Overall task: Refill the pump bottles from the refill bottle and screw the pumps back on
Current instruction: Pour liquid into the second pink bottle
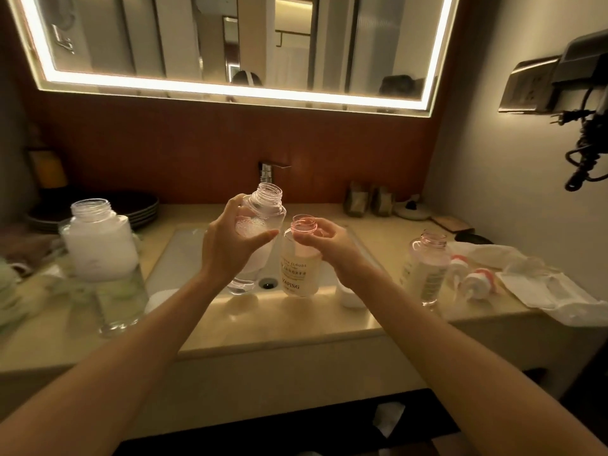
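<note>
My left hand (pixel 230 243) grips a clear, uncapped refill bottle (pixel 260 225) over the sink, tilted slightly to the right, with foamy liquid inside. Beside it my right hand (pixel 324 240) holds the pink neck of an open pump bottle (pixel 300 271) with a printed label, filled with pale liquid. The two bottle mouths are close but apart. A second open pump bottle (pixel 424 269) stands on the counter to the right. Two white and pink pump heads (pixel 473 279) lie next to it.
A large open jar (pixel 98 240) of white liquid stands at the left above a clear glass (pixel 120 301). Dark plates (pixel 138 209) are stacked behind it. The sink basin (pixel 184 258), tap (pixel 268 172), crumpled paper (pixel 552 291) and small items along the back wall surround the work spot.
</note>
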Tool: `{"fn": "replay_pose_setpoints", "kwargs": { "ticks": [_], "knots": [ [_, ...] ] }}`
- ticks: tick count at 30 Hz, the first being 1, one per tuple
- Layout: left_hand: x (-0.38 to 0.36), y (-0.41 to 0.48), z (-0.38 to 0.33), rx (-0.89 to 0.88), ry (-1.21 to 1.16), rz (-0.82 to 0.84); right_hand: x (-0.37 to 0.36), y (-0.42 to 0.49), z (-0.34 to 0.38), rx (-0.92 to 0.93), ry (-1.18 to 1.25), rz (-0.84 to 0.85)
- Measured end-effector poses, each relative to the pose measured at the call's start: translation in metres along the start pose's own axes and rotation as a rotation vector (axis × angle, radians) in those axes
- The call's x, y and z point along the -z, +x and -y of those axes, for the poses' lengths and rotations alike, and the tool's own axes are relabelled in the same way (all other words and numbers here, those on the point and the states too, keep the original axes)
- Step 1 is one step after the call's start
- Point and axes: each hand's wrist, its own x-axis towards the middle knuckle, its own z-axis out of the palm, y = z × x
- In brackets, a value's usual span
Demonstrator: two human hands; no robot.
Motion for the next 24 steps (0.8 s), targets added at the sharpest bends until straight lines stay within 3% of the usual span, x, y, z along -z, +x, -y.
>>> {"fn": "replay_pose_setpoints", "kwargs": {
  "ticks": [9, 24],
  "knots": [
    [-0.006, -0.011, 0.012, -0.082, 0.076, 0.038, -0.016, -0.004, -0.038, 0.1, -0.032, -0.117],
    [-0.016, 0.002, 0.016, -0.376, 0.322, 0.086, -0.049, -0.01, -0.065, 0.265, -0.089, -0.405]
  ]
}}
